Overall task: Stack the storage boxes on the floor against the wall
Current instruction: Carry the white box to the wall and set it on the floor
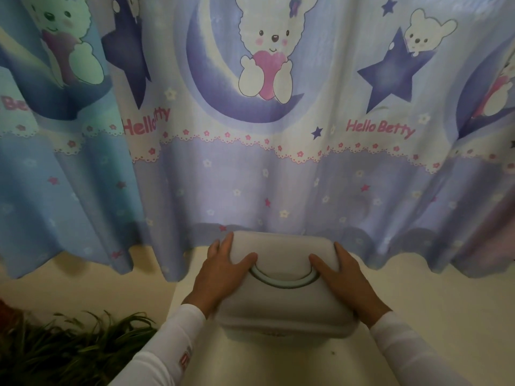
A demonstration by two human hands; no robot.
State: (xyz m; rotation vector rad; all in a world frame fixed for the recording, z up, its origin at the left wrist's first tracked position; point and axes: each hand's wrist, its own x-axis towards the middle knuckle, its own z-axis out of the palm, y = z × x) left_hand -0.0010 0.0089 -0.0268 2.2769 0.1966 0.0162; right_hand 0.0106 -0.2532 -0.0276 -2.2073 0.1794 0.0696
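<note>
A pale grey storage box [281, 307] with rounded corners and a curved teal handle on its lid sits on a larger white box [278, 363] below it. My left hand [220, 274] grips the grey box's left side, thumb on the lid and fingers down the side. My right hand [348, 277] grips its right side the same way. The box's far edge touches the curtain hem.
A blue and lilac cartoon curtain [250, 135] hangs straight ahead and covers the wall. A cream floor [83, 288] shows on both sides below its hem. A green leafy plant [69, 344] stands at the lower left.
</note>
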